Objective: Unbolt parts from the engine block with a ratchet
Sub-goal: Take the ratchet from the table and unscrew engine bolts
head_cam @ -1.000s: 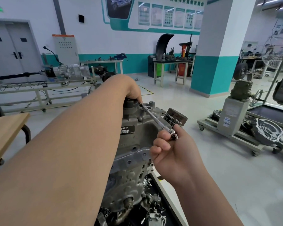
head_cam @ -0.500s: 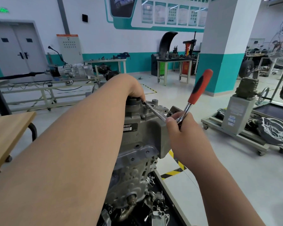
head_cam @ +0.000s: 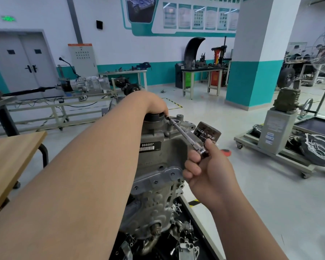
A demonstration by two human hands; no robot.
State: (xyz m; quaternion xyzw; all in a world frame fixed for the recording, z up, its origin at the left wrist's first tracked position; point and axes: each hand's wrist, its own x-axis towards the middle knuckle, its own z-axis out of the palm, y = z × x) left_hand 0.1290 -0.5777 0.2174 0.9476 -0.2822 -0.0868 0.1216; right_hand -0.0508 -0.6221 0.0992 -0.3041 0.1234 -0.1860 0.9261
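The right hand (head_cam: 210,175) grips the ratchet (head_cam: 188,139) by its head. The left hand (head_cam: 154,106) rests atop the engine block (head_cam: 163,160), its grip hidden.

— What is reading clearly on the engine block (head_cam: 174,149)?

— A black label (head_cam: 150,146) on its upper face is showing "666660*" in white. A white barcode is running just under the digits, and the tiny letters at its right end are staying too small to read.

— Is the can (head_cam: 210,131) beside the block giving a brand?

— Print is covering its side, but it is blurring out.

— And the walls?

— A green sign (head_cam: 8,18) is glowing above the double door, though its characters are not resolving. Posters (head_cam: 197,16) are hanging in a row under a heading that the frame edge is cutting off, and none is coming through legibly.
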